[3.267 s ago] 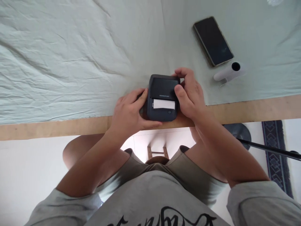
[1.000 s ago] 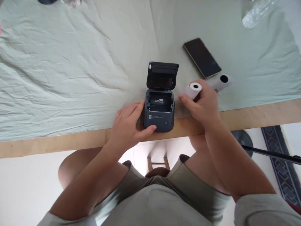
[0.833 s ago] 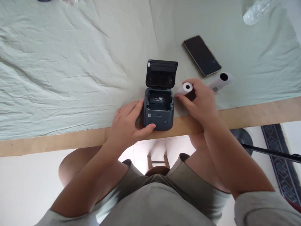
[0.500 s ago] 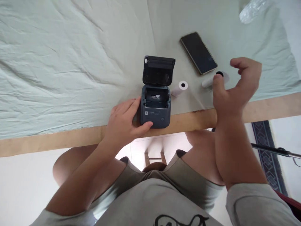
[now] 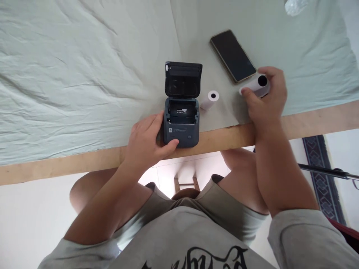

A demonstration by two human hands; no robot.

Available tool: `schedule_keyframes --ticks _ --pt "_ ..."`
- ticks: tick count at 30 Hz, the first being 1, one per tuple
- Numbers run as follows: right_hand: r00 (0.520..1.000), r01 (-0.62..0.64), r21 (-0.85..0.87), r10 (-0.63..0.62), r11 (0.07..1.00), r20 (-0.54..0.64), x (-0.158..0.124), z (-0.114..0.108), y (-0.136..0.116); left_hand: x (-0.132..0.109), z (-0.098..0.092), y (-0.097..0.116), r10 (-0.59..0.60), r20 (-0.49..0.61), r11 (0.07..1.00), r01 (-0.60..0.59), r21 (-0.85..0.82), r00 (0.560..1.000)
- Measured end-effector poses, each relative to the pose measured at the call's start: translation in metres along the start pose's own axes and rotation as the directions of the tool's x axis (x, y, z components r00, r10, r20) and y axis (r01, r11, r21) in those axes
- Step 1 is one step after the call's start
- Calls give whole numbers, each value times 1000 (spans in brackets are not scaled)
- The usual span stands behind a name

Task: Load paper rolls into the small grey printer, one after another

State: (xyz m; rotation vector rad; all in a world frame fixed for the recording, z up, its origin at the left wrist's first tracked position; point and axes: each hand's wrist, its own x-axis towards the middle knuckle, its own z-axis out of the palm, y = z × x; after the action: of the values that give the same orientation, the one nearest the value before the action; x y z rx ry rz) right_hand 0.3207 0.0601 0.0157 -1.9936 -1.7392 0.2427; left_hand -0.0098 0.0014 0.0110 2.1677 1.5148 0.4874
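A small dark blue portable thermal printer (image 5: 181,130) stands at the table's front edge, its black lid (image 5: 183,80) raised and the paper bay bare of any roll. My left hand (image 5: 146,140) grips the printer from the left, thumb on its front edge and fingers along its side. On the right, my right hand (image 5: 267,97) is closed around a white paper roll (image 5: 254,86) with a wide dark core, thumb at one end and fingers behind. Between printer and right hand, a smaller white paper roll (image 5: 209,101) stands upright.
A smartphone (image 5: 233,56) lies dark-screened just behind the held roll. Crumpled clear plastic (image 5: 295,6) is at the far right. A pale green cloth (image 5: 84,74) covers the table up to its wooden front edge (image 5: 224,142).
My right hand, open over the wide-core roll before, has moved left and closed on it; the roll's cored end now shows plainly. My left hand stays on the printer.
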Motion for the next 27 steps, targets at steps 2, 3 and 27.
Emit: schedule_keyframes --ticks 2,3,27 --pt "998 9 78 -4 997 -63 -6 -1 -4 -1 1 1 -22 -6 1000 22 18 1000" --pt "995 19 114 -8 993 -101 -10 -1 -8 -1 2 1 -33 -12 999 33 22 999" --pt "898 405 169 -426 899 112 -60 9 -101 -6 9 8 121 -26 990 -123 -70 992"
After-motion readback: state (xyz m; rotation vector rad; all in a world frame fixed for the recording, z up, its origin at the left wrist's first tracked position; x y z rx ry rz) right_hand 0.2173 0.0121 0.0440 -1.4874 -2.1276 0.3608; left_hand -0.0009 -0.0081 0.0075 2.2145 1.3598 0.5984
